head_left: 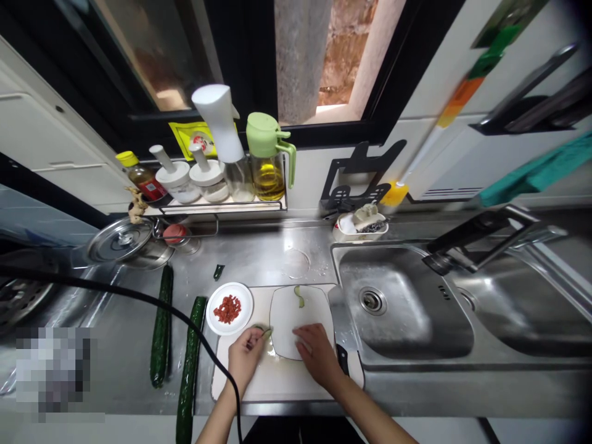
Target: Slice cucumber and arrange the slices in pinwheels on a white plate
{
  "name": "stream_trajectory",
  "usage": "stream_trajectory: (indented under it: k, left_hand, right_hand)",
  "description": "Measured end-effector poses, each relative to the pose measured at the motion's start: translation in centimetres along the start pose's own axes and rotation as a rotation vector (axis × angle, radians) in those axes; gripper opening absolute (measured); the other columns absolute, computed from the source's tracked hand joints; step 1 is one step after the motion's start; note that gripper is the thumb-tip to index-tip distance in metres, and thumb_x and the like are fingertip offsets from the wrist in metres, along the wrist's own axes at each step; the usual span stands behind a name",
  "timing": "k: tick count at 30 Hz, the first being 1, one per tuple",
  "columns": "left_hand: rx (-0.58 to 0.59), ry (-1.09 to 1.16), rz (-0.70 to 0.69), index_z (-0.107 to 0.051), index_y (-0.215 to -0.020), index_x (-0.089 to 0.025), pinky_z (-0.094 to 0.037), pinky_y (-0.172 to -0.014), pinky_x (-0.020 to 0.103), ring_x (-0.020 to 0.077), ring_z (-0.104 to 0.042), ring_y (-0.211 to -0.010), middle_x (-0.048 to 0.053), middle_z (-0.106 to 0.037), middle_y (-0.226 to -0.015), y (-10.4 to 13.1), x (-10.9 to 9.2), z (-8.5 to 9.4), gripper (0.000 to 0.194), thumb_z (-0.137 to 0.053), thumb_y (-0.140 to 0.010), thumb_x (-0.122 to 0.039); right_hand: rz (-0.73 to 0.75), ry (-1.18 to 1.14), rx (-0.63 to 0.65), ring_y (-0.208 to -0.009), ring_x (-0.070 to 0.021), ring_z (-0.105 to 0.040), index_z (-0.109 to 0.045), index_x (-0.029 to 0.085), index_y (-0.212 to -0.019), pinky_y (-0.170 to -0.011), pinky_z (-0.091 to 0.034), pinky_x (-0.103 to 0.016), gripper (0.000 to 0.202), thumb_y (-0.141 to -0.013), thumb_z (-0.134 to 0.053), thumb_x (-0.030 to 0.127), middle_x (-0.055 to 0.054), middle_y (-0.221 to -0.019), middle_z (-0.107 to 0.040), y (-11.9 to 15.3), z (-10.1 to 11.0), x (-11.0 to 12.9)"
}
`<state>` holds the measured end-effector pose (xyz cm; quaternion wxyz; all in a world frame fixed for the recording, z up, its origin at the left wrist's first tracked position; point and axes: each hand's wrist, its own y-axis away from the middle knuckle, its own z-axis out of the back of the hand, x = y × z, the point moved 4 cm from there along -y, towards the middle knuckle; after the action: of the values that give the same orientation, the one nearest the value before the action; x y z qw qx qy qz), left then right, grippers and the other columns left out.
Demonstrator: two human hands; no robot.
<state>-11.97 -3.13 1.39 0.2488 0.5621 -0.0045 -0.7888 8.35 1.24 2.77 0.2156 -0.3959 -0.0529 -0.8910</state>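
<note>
My left hand [246, 356] pinches a thin cucumber slice [267, 333] at the left edge of a white square plate [284, 324]. Over the plate's lower right part is my right hand [319, 353], fingers stretched out, holding nothing I can see. One curled green cucumber slice [300, 298] lies near the plate's far edge. Under the plate is a pale cutting board [277, 385]. A knife [342, 357] with a black handle lies along the right side, partly hidden by my right hand. A round white plate [248, 300] of diced red pieces [227, 309] stands beside the left hand.
Two whole cucumbers [161, 333] lie on the steel counter at left, with a small cucumber end [219, 271] behind. A black cable [185, 316] crosses the view. To the right is a double sink [407, 302] with a faucet [476, 240]. Bottles and jars fill a shelf [222, 208].
</note>
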Motion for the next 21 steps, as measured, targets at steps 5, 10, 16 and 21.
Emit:
stream_trajectory:
  k: [5, 10, 16, 21]
  left_hand:
    - [0.239, 0.174, 0.051, -0.067, -0.072, -0.016, -0.037, -0.054, 0.021, 0.0096, -0.047, -0.055, -0.002, -0.057, -0.059, -0.7, -2.8, -3.1, 0.032, -0.07, -0.065, -0.047]
    - [0.331, 0.294, 0.138, -0.067, -0.071, -0.016, -0.036, -0.054, 0.021, 0.01, -0.051, -0.058, -0.001, -0.06, -0.061, -1.4, -4.2, -5.0, 0.035, -0.072, -0.062, -0.05]
    - [0.421, 0.482, 0.614, -0.062, -0.078, -0.014, -0.019, -0.04, 0.017, 0.0034, -0.04, -0.04, -0.004, -0.055, -0.054, -1.1, -2.9, -7.1, 0.045, -0.073, -0.06, -0.054]
    - [0.433, 0.647, 0.763, -0.06, -0.079, -0.014, -0.025, -0.038, 0.012, 0.0022, -0.047, -0.042, -0.003, -0.058, -0.059, -1.2, -2.8, -8.1, 0.032, -0.079, -0.062, -0.034]
  right_hand:
    - [-0.144, -0.221, 0.041, -0.093, -0.0211, -0.059, -0.07, 0.023, -0.094, -0.084, -0.045, -0.035, 0.02, -0.081, -0.055, 0.022, -0.005, -0.091, -0.069, -2.7, 0.1, 0.2]
    - [-0.28, -0.278, 0.122, -0.08, -0.0181, -0.061, -0.068, 0.021, -0.075, -0.073, -0.045, -0.029, 0.015, -0.079, -0.054, 0.025, -0.001, -0.076, -0.067, -3.9, 1.0, -0.5]
    - [-0.266, -0.28, 0.128, -0.079, -0.0171, -0.059, -0.067, 0.021, -0.077, -0.072, -0.043, -0.028, 0.014, -0.079, -0.054, 0.025, -0.001, -0.076, -0.067, -3.5, 2.0, -0.9]
    - [-0.217, -0.273, 0.119, -0.081, -0.0176, -0.059, -0.067, 0.023, -0.076, -0.078, -0.044, -0.031, 0.011, -0.078, -0.057, 0.025, 0.0, -0.078, -0.068, -3.4, 2.5, -0.8]
